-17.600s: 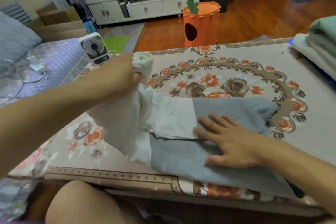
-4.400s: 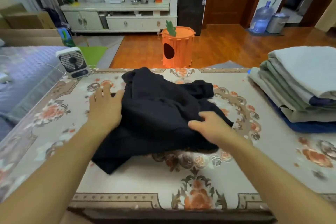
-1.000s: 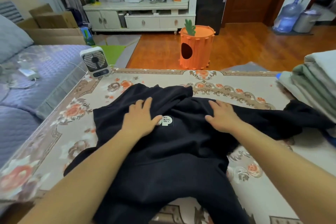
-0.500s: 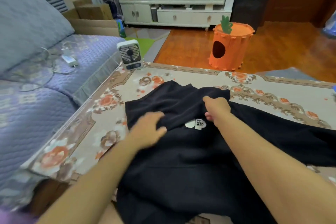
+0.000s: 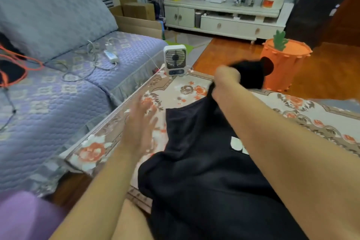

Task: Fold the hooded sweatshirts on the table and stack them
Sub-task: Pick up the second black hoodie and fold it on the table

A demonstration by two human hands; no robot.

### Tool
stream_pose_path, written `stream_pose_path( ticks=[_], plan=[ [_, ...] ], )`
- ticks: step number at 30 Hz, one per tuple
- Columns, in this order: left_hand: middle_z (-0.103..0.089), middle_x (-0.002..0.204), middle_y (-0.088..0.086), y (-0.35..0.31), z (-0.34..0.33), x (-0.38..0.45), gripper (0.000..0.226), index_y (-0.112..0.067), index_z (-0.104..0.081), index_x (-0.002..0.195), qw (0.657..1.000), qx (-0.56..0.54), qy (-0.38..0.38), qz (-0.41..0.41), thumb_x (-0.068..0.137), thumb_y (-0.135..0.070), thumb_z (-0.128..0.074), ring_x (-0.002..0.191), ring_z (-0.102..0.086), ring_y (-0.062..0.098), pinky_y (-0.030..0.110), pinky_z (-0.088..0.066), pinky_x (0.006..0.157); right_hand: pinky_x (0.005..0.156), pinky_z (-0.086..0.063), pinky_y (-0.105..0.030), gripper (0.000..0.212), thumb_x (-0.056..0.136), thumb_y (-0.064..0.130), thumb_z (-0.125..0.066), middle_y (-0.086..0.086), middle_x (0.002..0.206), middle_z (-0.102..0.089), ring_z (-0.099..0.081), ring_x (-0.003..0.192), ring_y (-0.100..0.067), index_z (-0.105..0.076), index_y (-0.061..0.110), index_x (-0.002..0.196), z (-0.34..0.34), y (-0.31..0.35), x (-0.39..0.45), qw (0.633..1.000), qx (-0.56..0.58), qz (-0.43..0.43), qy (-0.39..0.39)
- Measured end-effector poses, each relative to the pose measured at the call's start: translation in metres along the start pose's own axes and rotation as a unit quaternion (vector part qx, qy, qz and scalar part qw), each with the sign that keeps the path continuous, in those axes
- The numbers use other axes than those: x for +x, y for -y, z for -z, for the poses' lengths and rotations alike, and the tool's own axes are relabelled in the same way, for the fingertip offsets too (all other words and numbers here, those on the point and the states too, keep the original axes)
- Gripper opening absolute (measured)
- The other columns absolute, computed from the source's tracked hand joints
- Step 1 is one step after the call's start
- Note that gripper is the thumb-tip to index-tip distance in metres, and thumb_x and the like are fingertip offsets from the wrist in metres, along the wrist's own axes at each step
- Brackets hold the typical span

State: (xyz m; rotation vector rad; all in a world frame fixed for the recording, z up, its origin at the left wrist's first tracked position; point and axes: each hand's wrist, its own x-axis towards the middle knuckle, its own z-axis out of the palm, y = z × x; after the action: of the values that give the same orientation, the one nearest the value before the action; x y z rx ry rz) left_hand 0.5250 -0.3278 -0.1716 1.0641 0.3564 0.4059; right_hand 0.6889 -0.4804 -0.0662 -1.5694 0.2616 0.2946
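Sweatshirt: I see the black hooded sweatshirt (image 5: 196, 161) spread over the floral table (image 5: 116, 134), its near edge hanging off.
Right hand (image 5: 227, 79): fist clenched on a raised fold.
Left hand (image 5: 139, 124): fingers splayed (blurred), holding nothing.

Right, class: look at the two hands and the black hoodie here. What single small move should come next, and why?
Probably lay the lifted part down flat. The right hand grips a bunch of the black hoodie and holds it raised above the table, while the rest lies rumpled and hangs over the near edge. The left hand hovers open beside the cloth, well placed to press and smooth it.
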Motion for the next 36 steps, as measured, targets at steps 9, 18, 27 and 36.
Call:
stream_pose_path(
  ticks=[9, 18, 27, 36],
  plan=[
    [-0.053, 0.13, 0.006, -0.024, 0.071, -0.01, 0.038, -0.024, -0.056, 0.125, 0.877, 0.297, -0.356, -0.127, 0.089, -0.013, -0.052, 0.115, -0.056, 0.024, 0.036, -0.046, 0.099, 0.102, -0.042, -0.028, 0.048, 0.093, 0.018, -0.06, -0.001, 0.138, -0.058, -0.055, 0.127, -0.019, -0.054, 0.018, 0.141, -0.012, -0.083, -0.022, 0.841, -0.4, 0.274, 0.239],
    [-0.015, 0.168, 0.008, 0.115, 0.0, 0.01, 0.059, -0.034, -0.026, 0.159, 0.651, 0.747, 0.103, -0.083, 0.103, -0.049, -0.038, 0.155, -0.008, 0.033, 0.044, -0.008, 0.126, 0.101, -0.044, -0.041, 0.039, 0.096, 0.013, -0.051, -0.016, 0.137, -0.057, -0.053, 0.125, -0.038, -0.057, 0.009, 0.135, 0.193, -0.109, 0.091, 0.839, -0.537, 0.061, -0.061],
    [0.002, 0.17, 0.001, 0.144, 0.004, 0.002, 0.062, -0.039, -0.002, 0.161, 0.56, 0.821, 0.078, -0.081, 0.102, -0.056, -0.015, 0.156, 0.009, 0.03, 0.05, 0.0, 0.126, 0.102, -0.042, -0.037, 0.065, 0.084, 0.05, -0.074, -0.003, 0.13, -0.059, -0.056, 0.12, -0.028, -0.053, 0.02, 0.138, 0.154, -0.119, 0.1, 0.858, -0.5, 0.008, 0.115],
    [-0.035, 0.154, 0.0, 0.131, 0.017, 0.001, 0.058, -0.019, -0.04, 0.15, 0.893, 0.374, -0.079, -0.239, 0.095, -0.035, -0.045, 0.141, -0.038, 0.019, 0.033, -0.032, 0.119, 0.077, -0.035, -0.041, 0.029, 0.087, 0.015, -0.052, -0.005, 0.089, -0.053, -0.052, 0.083, -0.029, -0.064, 0.02, 0.113, 0.128, -0.082, -0.016, 0.529, -0.574, 0.622, -0.067]
  ],
)
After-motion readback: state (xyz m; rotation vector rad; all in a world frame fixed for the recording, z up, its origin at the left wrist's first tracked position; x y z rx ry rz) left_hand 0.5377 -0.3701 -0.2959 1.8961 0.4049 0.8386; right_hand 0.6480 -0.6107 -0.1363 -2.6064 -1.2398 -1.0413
